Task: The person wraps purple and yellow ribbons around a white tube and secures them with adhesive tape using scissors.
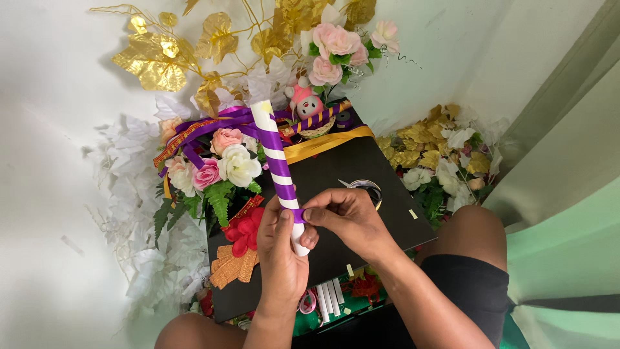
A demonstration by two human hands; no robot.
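A white stick (276,155) wound in a spiral with purple ribbon (227,121) runs from the flowers down to my hands. My left hand (281,253) grips the stick's lower end, thumb up along it. My right hand (345,216) pinches the purple ribbon against the stick just above the left thumb. Both hands hover over a black board (361,174) that rests across my lap. A loose length of the ribbon trails off to the upper left among the flowers.
Pink and white artificial flowers (223,165), gold leaves (155,61) and a small pink toy figure (303,100) lie beyond the board. A roll of tape (367,187) sits on the board. A gold and red bow (237,249) lies left; white sticks (329,298) lie below.
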